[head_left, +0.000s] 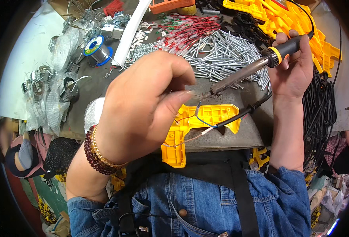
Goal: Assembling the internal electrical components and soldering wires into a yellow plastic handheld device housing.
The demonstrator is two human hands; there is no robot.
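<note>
My right hand point(291, 75) is closed around the black handle of a soldering iron point(243, 73), which slants down to the left. Between thumb and forefinger, my left hand point(142, 100) pinches a thin strand, seemingly solder wire point(197, 95), whose end meets the iron's tip. Just below the tip, a blue wire point(198, 114) with a grey sleeve rises from a yellow pistol-shaped housing half point(218, 112). The housing lies inner side up at the table's near edge, partly behind my left hand. A black cable point(231, 119) and a brown wire point(190, 138) cross it.
A solder spool point(99, 51) stands at left, near bubble-wrapped motor parts point(65, 89). Long silver screws point(225, 53) and red-wired parts point(182, 31) are heaped behind my hands. More yellow housings point(277, 17) lie at far right, above black coiled cables point(318, 106).
</note>
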